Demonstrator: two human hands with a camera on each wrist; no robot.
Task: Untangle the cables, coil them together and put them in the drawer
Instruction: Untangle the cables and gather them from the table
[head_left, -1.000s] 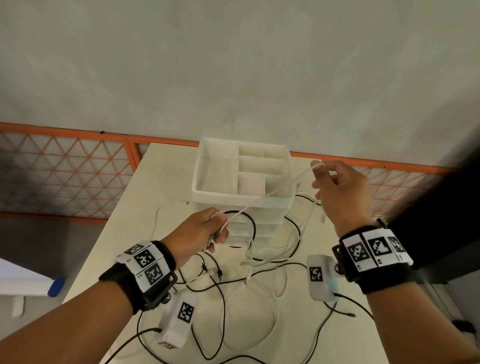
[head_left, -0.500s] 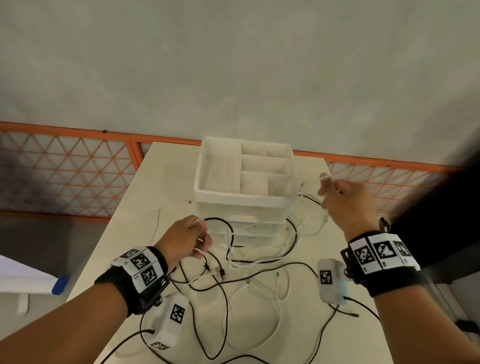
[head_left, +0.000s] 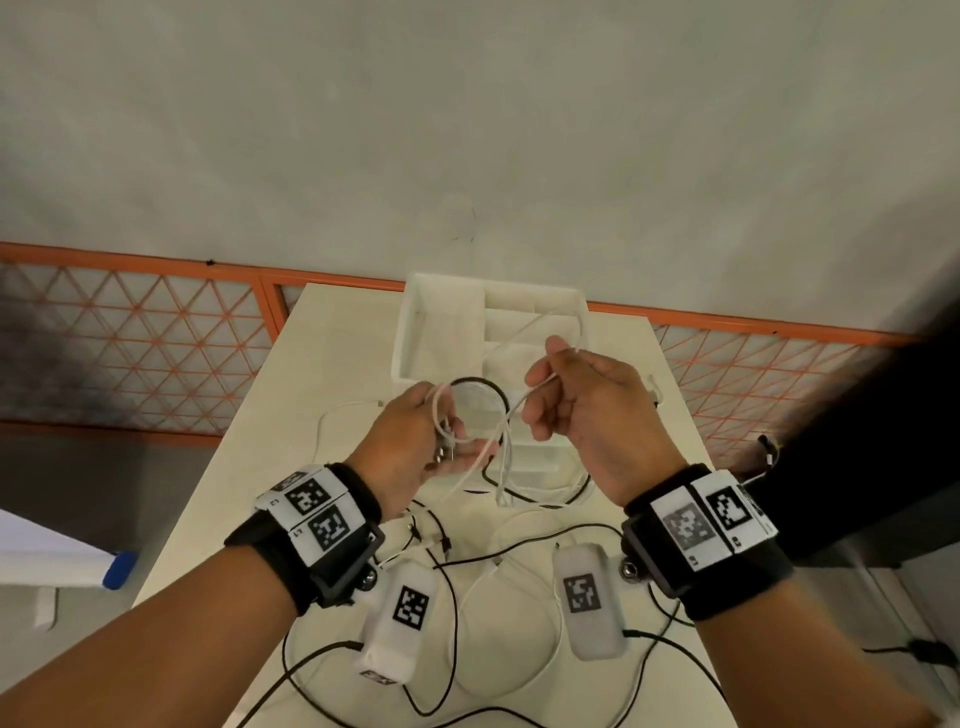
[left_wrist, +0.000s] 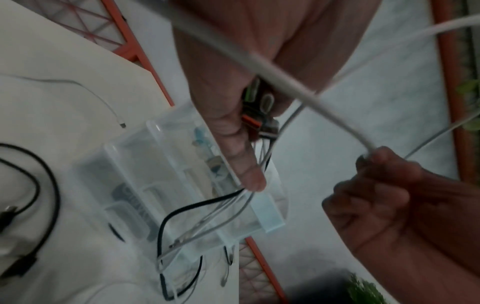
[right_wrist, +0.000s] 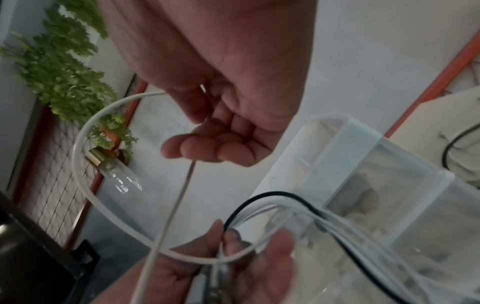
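Observation:
My left hand (head_left: 448, 441) grips a small bundle of loops, white cable (head_left: 511, 413) and black cable (head_left: 494, 388), with metal plugs (left_wrist: 261, 100) tucked against the palm. My right hand (head_left: 537, 397) is just right of it and pinches the white cable (right_wrist: 85, 133), which arcs in a loop back to the left hand (right_wrist: 246, 246). Both hands hover in front of the white translucent drawer unit (head_left: 410, 332). More white and black cable hangs from the bundle to the table.
Loose black cable (head_left: 453, 618) and white cable lie tangled on the cream table (head_left: 249, 467) near me. Two white tagged modules (head_left: 402, 618) (head_left: 589, 597) hang under my wrists. An orange lattice fence (head_left: 156, 353) runs behind the table. A plant (right_wrist: 64, 78) is off right.
My right hand moved left and down toward the left hand, carrying the white cable. The left hand rose a little, and the white cable now forms a loop between them.

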